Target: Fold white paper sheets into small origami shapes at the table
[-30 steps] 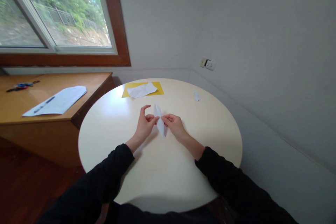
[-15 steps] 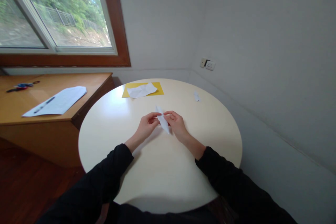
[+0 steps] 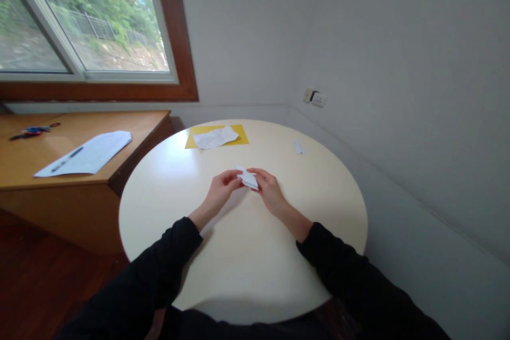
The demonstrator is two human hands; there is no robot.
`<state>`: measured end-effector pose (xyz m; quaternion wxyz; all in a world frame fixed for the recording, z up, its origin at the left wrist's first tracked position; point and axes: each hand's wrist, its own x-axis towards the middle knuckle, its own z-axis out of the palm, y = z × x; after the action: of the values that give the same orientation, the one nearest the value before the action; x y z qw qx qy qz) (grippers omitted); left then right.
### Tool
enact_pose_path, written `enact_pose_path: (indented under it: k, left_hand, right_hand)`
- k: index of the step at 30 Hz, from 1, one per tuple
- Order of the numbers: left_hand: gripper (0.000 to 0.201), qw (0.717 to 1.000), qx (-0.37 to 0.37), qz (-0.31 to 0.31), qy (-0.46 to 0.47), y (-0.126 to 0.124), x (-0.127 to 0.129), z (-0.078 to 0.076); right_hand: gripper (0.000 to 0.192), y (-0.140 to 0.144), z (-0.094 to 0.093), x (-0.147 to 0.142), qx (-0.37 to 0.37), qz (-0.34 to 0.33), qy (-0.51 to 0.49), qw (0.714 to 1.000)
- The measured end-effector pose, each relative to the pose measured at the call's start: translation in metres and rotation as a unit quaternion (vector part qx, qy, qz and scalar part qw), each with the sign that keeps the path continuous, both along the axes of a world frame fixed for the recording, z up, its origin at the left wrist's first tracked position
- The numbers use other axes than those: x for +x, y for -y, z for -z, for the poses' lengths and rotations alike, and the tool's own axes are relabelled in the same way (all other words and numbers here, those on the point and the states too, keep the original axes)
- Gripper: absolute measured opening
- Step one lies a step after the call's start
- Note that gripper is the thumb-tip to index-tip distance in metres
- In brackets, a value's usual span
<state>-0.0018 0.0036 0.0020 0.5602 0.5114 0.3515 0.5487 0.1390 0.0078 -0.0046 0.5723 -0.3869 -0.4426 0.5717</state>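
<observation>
A small piece of folded white paper (image 3: 249, 178) is held between my two hands, just above the middle of the round cream table (image 3: 247, 255). My left hand (image 3: 223, 189) pinches its left side between thumb and fingers. On the opposite side, my right hand (image 3: 270, 189) grips the paper's right edge. Several layers show along the edge facing me. Fingertips hide parts of both sides.
A creased white sheet (image 3: 215, 137) lies on yellow paper (image 3: 243, 133) at the table's far side. Small white paper scraps (image 3: 298, 146) lie at the far right. On the wooden desk (image 3: 135, 149) are white paper (image 3: 101, 151), a pen (image 3: 67, 159) and scissors (image 3: 35, 130).
The folded paper has turned from a narrow, upright, edge-on shape to a flatter, more compact one with its layered edge towards me. Both hands have shifted only slightly, still gripping it.
</observation>
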Motion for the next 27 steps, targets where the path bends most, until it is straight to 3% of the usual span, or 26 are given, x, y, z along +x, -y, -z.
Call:
enact_pose_path:
  k: [9,16,27]
  left_hand:
    - [0.027,1.000,-0.011,-0.004,-0.005,-0.0022,-0.0036,0.0026]
    - [0.023,0.999,0.002,0.023,-0.032,0.0018,-0.0014,-0.0034]
    - [0.024,0.995,0.018,-0.008,-0.102,0.0000,-0.0045,-0.0007]
  right_hand:
    - [0.027,0.0048,-0.0031,0.0006,0.013,-0.051,0.045,0.998]
    - [0.021,0.0036,-0.0002,0.0005,0.022,-0.037,0.065,0.997]
    - [0.018,-0.0012,0.0027,-0.0001,0.005,-0.020,0.058,0.998]
